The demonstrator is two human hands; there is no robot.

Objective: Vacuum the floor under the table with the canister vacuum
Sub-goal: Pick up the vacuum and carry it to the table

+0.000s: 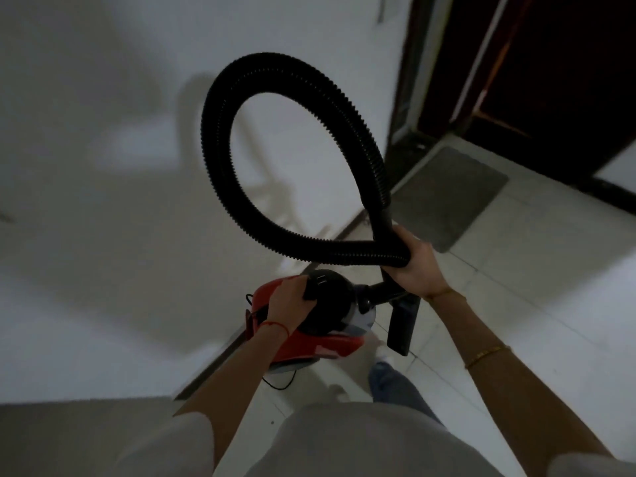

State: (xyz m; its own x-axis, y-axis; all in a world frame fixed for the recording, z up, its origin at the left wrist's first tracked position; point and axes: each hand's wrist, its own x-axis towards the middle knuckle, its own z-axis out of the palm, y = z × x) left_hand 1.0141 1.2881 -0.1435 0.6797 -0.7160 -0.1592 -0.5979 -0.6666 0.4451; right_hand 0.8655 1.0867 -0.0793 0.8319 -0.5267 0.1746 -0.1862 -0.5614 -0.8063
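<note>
Low at six o'clock, just ahead of the person's body, both hands are busy with the canister vacuum. Left hand curls over the black carrying handle on top of the red body, apparently bearing the machine's weight clear of the floor, though contact with the tiles beneath cannot be judged. Right hand, at about three o'clock from the canister, grips two crossing runs of the black ribbed hose in one fist, so the slack stands up as a big loop reaching toward twelve o'clock. Gathering it this way probably keeps it from dragging or catching while the machine is carried. A dark flat nozzle hangs below that fist, pointing down at five o'clock. A thin power cord trails from under the canister toward six o'clock and could snag a foot.

Outward, a white wall fills the nine o'clock side, its dark skirting running diagonally close beside the vacuum, so room to that side is tight. Pale floor tiles open toward three o'clock, offering the freer path. A grey doormat lies at two o'clock before a dark doorway. No table shows, so the vacuuming itself looks not yet begun.
</note>
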